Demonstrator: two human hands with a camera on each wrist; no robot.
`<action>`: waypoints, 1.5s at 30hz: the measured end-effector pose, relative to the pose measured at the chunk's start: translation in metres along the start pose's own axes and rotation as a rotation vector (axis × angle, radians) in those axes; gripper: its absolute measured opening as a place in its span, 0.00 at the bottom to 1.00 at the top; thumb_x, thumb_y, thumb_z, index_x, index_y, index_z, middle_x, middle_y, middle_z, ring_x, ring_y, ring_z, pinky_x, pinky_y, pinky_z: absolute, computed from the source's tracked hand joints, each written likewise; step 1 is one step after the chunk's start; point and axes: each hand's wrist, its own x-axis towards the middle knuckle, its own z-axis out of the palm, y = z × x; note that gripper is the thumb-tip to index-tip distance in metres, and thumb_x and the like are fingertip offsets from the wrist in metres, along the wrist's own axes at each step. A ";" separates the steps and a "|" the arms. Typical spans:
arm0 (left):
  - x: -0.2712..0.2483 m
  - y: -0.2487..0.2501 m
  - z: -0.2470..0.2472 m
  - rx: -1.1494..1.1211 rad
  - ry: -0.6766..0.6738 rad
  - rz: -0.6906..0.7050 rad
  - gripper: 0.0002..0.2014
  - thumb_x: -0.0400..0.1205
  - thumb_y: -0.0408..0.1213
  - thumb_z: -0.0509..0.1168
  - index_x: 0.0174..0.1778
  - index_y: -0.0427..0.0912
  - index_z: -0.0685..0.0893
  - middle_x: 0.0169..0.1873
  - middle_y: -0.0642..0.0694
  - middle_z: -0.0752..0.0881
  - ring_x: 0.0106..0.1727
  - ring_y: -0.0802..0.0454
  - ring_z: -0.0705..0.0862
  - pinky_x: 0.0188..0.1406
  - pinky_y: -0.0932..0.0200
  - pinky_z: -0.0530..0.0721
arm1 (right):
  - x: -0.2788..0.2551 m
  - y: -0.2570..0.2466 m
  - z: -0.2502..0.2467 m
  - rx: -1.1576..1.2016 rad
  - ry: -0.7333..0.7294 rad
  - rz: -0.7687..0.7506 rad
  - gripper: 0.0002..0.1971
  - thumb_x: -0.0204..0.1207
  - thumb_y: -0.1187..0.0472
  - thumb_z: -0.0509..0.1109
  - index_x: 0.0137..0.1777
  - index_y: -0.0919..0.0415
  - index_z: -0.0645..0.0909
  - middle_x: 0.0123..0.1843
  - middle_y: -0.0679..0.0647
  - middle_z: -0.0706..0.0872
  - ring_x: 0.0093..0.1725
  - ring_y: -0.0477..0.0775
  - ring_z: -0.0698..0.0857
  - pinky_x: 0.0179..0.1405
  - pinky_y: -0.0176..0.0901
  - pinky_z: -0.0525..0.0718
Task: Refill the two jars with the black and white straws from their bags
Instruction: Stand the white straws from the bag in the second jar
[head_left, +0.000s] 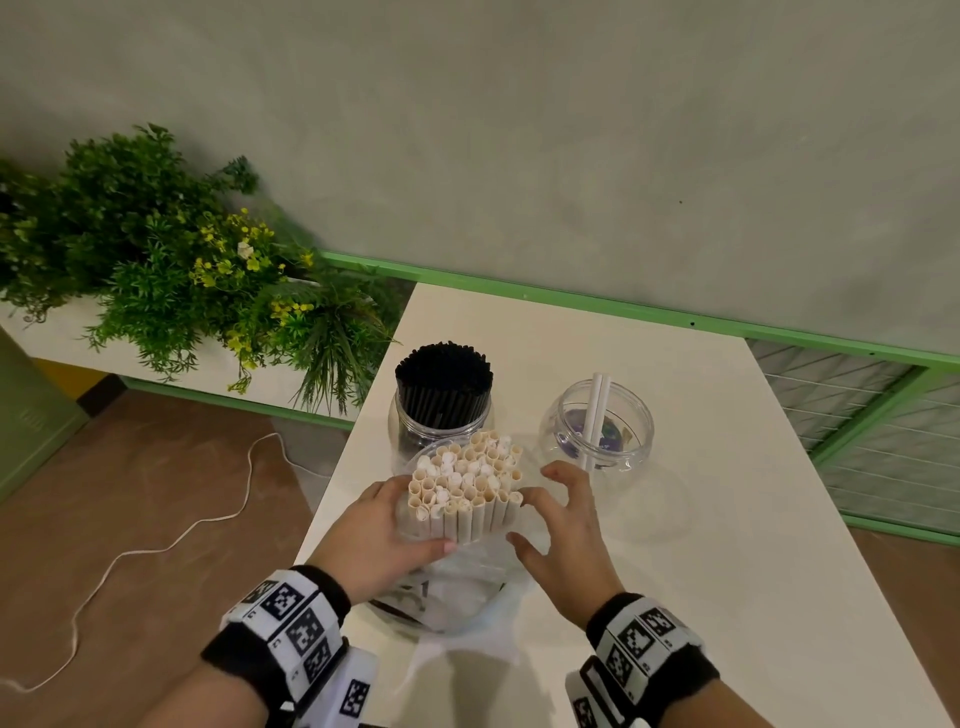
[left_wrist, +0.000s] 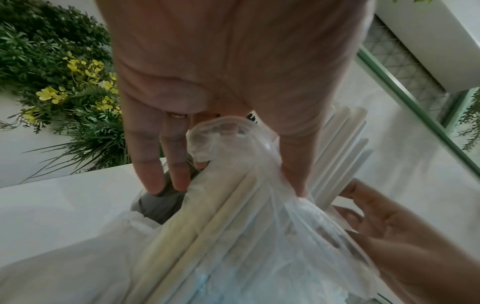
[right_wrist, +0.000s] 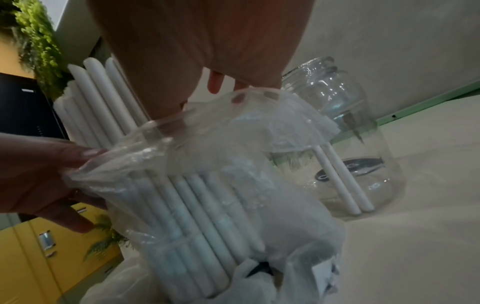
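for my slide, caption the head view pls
Left hand grips bagged white straws; right hand open beside them, near-empty jar behind.

The white straws (head_left: 465, 486) look like matt rolled paper, cream at their open ends. Their bag (right_wrist: 207, 148) is thin clear plastic film, crinkled and glossy. Both jars, one with black straws (head_left: 439, 415) and one nearly empty (head_left: 597, 426), are smooth, shiny, see-through material. The black straws (head_left: 444, 374) look matt. The table (head_left: 753, 519) is smooth, pale and low-sheen.

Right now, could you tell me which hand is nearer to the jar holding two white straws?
Right. The right hand hovers just in front of that jar; the left hand grips the straw bundle, farther away.
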 end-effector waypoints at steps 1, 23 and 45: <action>0.000 -0.001 0.000 0.001 -0.003 0.000 0.44 0.67 0.61 0.75 0.77 0.51 0.66 0.66 0.51 0.76 0.64 0.54 0.77 0.64 0.58 0.76 | 0.001 0.000 0.000 0.014 -0.016 0.006 0.23 0.67 0.62 0.79 0.57 0.44 0.76 0.68 0.46 0.62 0.68 0.51 0.72 0.67 0.48 0.77; 0.001 0.008 -0.004 -0.235 0.063 0.079 0.36 0.66 0.52 0.79 0.70 0.52 0.75 0.61 0.57 0.83 0.59 0.59 0.82 0.59 0.59 0.81 | 0.044 -0.020 -0.033 0.083 -0.286 0.114 0.35 0.63 0.52 0.83 0.70 0.51 0.76 0.64 0.48 0.80 0.59 0.44 0.78 0.54 0.27 0.71; 0.002 -0.014 0.005 -0.104 -0.054 0.029 0.37 0.67 0.48 0.79 0.72 0.52 0.72 0.60 0.58 0.79 0.45 0.61 0.82 0.44 0.69 0.77 | 0.020 -0.010 -0.005 -0.083 -0.349 0.283 0.31 0.61 0.43 0.82 0.63 0.54 0.79 0.50 0.50 0.87 0.48 0.52 0.85 0.46 0.43 0.82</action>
